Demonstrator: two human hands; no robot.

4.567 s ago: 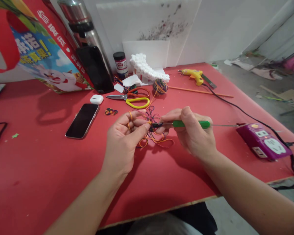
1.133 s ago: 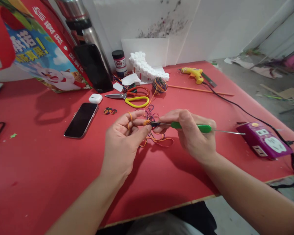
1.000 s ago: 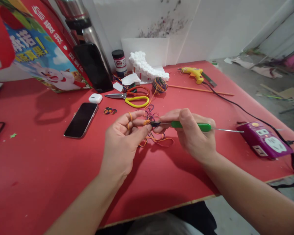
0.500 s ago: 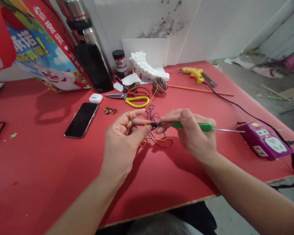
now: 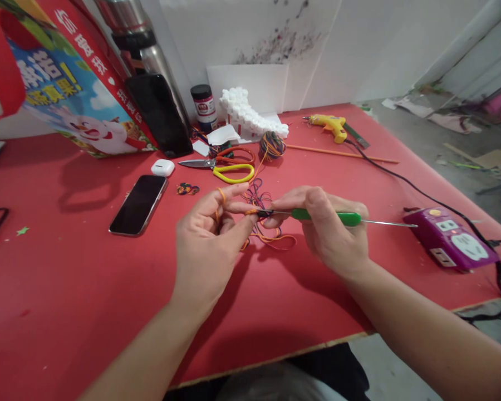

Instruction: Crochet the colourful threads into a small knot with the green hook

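My right hand (image 5: pixel 334 231) is closed around the green handle of a double-ended crochet hook (image 5: pixel 346 218), whose left shaft reaches into the work. Between my left hand's (image 5: pixel 209 239) thumb and fingers is a small piece of crochet (image 5: pixel 262 213) in dark and orange yarn. Orange yarn wraps around a raised finger of that hand. Loose multicoloured yarn (image 5: pixel 275 240) lies in loops beneath both hands, and a strand leads back to a yarn ball (image 5: pixel 271 147). My fingers hide part of the crochet piece and the hook's left tip.
Scissors (image 5: pixel 234 173), a small crocheted piece (image 5: pixel 187 189), a phone (image 5: pixel 138 206) and a white earbud case (image 5: pixel 162 167) lie on the red table (image 5: pixel 87 289). Farther right are a yellow glue gun (image 5: pixel 329 126), its black cable and a purple power strip (image 5: pixel 451 239). A gift bag (image 5: pixel 83 89) stands back left.
Both hands stay almost in place. My right hand and the hook have shifted very slightly left, and my left hand's fingers have moved only a little.
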